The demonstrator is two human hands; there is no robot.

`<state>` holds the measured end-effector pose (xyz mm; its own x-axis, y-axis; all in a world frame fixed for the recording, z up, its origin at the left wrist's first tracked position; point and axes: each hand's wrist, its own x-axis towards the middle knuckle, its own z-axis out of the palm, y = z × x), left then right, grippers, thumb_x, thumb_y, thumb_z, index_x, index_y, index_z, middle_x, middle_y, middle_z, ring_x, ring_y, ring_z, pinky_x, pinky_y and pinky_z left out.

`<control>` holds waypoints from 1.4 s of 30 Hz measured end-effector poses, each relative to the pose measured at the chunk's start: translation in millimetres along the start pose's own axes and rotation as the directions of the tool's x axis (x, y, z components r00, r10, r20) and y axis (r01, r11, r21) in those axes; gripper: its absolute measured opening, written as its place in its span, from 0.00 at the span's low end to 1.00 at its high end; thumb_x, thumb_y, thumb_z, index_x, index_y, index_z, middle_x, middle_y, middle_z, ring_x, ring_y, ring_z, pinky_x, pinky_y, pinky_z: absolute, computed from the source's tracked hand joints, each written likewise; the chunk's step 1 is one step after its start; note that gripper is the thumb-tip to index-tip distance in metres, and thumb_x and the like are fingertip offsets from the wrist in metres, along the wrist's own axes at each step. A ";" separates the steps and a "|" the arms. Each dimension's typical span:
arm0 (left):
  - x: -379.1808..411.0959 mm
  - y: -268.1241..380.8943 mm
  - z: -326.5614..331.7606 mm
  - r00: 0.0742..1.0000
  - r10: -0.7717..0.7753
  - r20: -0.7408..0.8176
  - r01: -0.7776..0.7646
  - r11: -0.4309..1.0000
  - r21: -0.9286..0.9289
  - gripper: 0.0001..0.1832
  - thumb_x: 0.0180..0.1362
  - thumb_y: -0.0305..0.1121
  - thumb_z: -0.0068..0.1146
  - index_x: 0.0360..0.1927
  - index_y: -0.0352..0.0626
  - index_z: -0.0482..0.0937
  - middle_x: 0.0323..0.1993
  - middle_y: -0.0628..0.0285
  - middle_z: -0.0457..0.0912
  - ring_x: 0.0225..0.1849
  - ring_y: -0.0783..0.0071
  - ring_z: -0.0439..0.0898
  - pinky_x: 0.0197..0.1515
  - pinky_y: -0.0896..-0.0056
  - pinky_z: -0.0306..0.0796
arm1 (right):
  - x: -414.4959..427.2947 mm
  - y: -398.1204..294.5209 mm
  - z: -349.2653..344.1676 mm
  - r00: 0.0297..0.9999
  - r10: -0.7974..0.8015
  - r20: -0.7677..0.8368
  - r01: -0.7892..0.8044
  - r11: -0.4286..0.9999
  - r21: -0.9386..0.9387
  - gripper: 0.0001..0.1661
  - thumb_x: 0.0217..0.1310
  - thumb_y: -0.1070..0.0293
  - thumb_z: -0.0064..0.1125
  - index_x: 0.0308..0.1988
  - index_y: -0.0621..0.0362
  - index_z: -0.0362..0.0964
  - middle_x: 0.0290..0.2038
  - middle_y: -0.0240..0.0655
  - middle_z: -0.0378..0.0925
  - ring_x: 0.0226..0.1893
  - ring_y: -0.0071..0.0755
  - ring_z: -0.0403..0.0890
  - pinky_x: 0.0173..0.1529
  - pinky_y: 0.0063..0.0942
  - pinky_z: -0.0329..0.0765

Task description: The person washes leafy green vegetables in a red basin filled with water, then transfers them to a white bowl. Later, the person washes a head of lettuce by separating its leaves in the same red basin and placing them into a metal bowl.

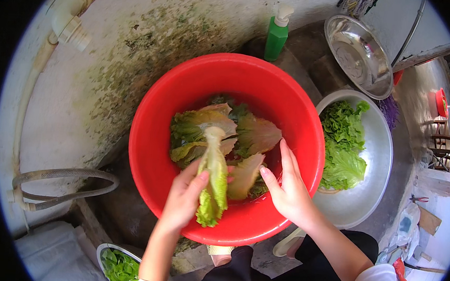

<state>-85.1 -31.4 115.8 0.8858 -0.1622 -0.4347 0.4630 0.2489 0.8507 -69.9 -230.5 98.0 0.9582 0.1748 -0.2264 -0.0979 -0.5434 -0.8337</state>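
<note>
A big red plastic basin [230, 68] stands before me with loose lettuce leaves [258, 133] lying in water inside it. My left hand [188, 189] is closed around a lettuce leaf [214, 179], whose pale stem end points away from me and whose green frilly end hangs toward me. My right hand [288, 184] is spread over the basin's right inner side, beside a brownish leaf [244, 177]; whether its fingertips touch that leaf cannot be told. Nothing shows in the right hand.
Right of the basin sits a metal bowl [375, 166] with green lettuce [342, 148]. Behind it leans a shiny steel basin [356, 52]. A green pump bottle [276, 36] stands by the wall. At left are a hose [70, 172] and a bowl of leafy greens [120, 268].
</note>
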 end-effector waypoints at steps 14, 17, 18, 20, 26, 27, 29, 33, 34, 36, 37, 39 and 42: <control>-13.9 2.0 38.2 0.985 0.155 0.069 -0.166 0.799 0.577 0.24 0.51 0.22 0.49 0.54 0.35 0.63 0.46 0.43 0.71 0.48 0.51 0.73 0.49 0.66 0.67 | -4.5 -22.7 -3.4 0.893 0.013 0.451 -0.328 0.703 0.631 0.26 0.53 0.68 0.59 0.49 0.69 0.60 0.41 0.36 0.69 0.33 0.21 0.75 0.35 0.20 0.74; -12.9 -3.8 38.6 0.973 0.225 0.040 -0.205 0.782 0.588 0.24 0.46 0.18 0.51 0.50 0.35 0.66 0.43 0.45 0.71 0.44 0.51 0.74 0.45 0.64 0.69 | -6.2 -11.2 2.7 0.937 0.004 0.349 -0.180 0.861 0.475 0.27 0.51 0.70 0.60 0.49 0.69 0.61 0.39 0.37 0.69 0.32 0.23 0.75 0.33 0.21 0.74; -12.5 -4.1 37.4 0.971 0.237 0.031 -0.209 0.777 0.594 0.24 0.45 0.18 0.51 0.49 0.35 0.66 0.41 0.46 0.71 0.42 0.51 0.74 0.44 0.63 0.69 | -5.7 -12.0 3.1 0.932 0.010 0.363 -0.198 0.852 0.485 0.26 0.51 0.70 0.60 0.48 0.68 0.61 0.38 0.38 0.68 0.32 0.23 0.75 0.33 0.21 0.74; -11.1 -6.5 37.2 0.965 0.263 0.017 -0.216 0.752 0.623 0.23 0.44 0.17 0.51 0.48 0.34 0.67 0.38 0.47 0.71 0.40 0.51 0.74 0.42 0.63 0.69 | -3.7 -15.5 2.4 0.920 0.021 0.392 -0.234 0.832 0.504 0.25 0.50 0.72 0.59 0.48 0.68 0.62 0.38 0.39 0.68 0.31 0.24 0.75 0.32 0.21 0.74; -10.9 2.2 33.7 0.946 0.318 0.066 -0.266 0.641 0.720 0.19 0.44 0.15 0.50 0.43 0.32 0.70 0.35 0.51 0.71 0.37 0.56 0.74 0.40 0.69 0.69 | 1.0 -22.2 -5.2 0.864 0.074 0.498 -0.323 0.840 0.436 0.26 0.51 0.79 0.55 0.51 0.65 0.57 0.39 0.33 0.71 0.34 0.18 0.74 0.33 0.16 0.73; -9.9 4.3 33.2 0.945 0.315 0.090 -0.278 0.625 0.730 0.19 0.43 0.15 0.49 0.43 0.32 0.70 0.36 0.50 0.71 0.37 0.54 0.74 0.40 0.68 0.69 | 1.3 -21.8 -6.4 0.863 0.073 0.500 -0.318 0.847 0.425 0.26 0.51 0.80 0.55 0.51 0.65 0.57 0.40 0.34 0.71 0.35 0.18 0.74 0.34 0.16 0.73; -7.5 8.0 33.1 0.941 0.310 0.136 -0.303 0.589 0.749 0.19 0.42 0.14 0.49 0.42 0.32 0.70 0.36 0.49 0.71 0.38 0.52 0.74 0.41 0.66 0.69 | 1.6 -21.5 -8.3 0.862 0.069 0.503 -0.305 0.862 0.404 0.27 0.50 0.80 0.54 0.51 0.66 0.56 0.40 0.34 0.70 0.36 0.18 0.74 0.35 0.16 0.73; -1.7 12.1 26.2 0.916 0.343 0.209 -0.354 0.441 0.825 0.19 0.42 0.13 0.46 0.41 0.33 0.70 0.32 0.48 0.72 0.38 0.49 0.73 0.41 0.63 0.68 | -1.1 -18.0 -5.7 0.928 0.006 0.373 -0.169 0.898 0.406 0.23 0.51 0.75 0.53 0.49 0.65 0.60 0.30 0.35 0.74 0.28 0.21 0.73 0.32 0.23 0.71; -1.4 12.8 25.6 0.914 0.342 0.219 -0.359 0.427 0.830 0.18 0.42 0.14 0.47 0.41 0.33 0.71 0.32 0.48 0.73 0.37 0.49 0.73 0.40 0.62 0.68 | -1.0 -17.8 -5.3 0.935 -0.007 0.354 -0.146 0.904 0.403 0.23 0.51 0.74 0.52 0.50 0.65 0.60 0.30 0.34 0.74 0.28 0.21 0.73 0.33 0.24 0.71; -1.0 14.4 25.1 0.909 0.340 0.241 -0.372 0.402 0.837 0.17 0.42 0.16 0.49 0.40 0.33 0.72 0.30 0.49 0.73 0.36 0.50 0.73 0.39 0.61 0.68 | -0.8 -16.4 -5.4 0.929 0.013 0.369 -0.178 0.892 0.417 0.23 0.53 0.73 0.50 0.51 0.64 0.60 0.31 0.34 0.74 0.29 0.21 0.73 0.34 0.24 0.71; -0.3 14.9 23.7 0.920 0.311 0.240 -0.356 0.404 0.843 0.16 0.42 0.17 0.51 0.39 0.33 0.72 0.30 0.49 0.74 0.35 0.50 0.73 0.38 0.61 0.68 | -0.8 -14.8 -6.2 0.914 0.043 0.403 -0.231 0.872 0.431 0.23 0.55 0.72 0.49 0.51 0.64 0.60 0.32 0.35 0.74 0.30 0.22 0.73 0.35 0.24 0.71; 1.8 16.1 17.4 0.938 0.250 0.240 -0.327 0.410 0.851 0.15 0.41 0.19 0.54 0.37 0.34 0.73 0.30 0.50 0.74 0.33 0.51 0.73 0.36 0.61 0.68 | -0.7 -14.8 -8.7 0.874 0.094 0.477 -0.331 0.833 0.443 0.21 0.58 0.70 0.47 0.51 0.64 0.60 0.33 0.35 0.74 0.31 0.21 0.72 0.36 0.24 0.71; 5.1 18.3 6.3 0.905 0.266 0.333 -0.412 0.343 0.844 0.14 0.40 0.20 0.55 0.35 0.35 0.75 0.28 0.53 0.74 0.32 0.55 0.73 0.35 0.62 0.67 | -3.1 -16.6 -12.3 0.816 0.097 0.570 -0.414 0.785 0.461 0.18 0.63 0.66 0.42 0.50 0.65 0.61 0.36 0.36 0.74 0.34 0.22 0.73 0.39 0.23 0.70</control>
<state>-72.3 -33.6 131.1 0.9146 -0.3986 -0.0683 -0.2312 -0.6540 0.7203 -67.9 -232.2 118.7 0.6196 0.5579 -0.5521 -0.5976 -0.1207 -0.7927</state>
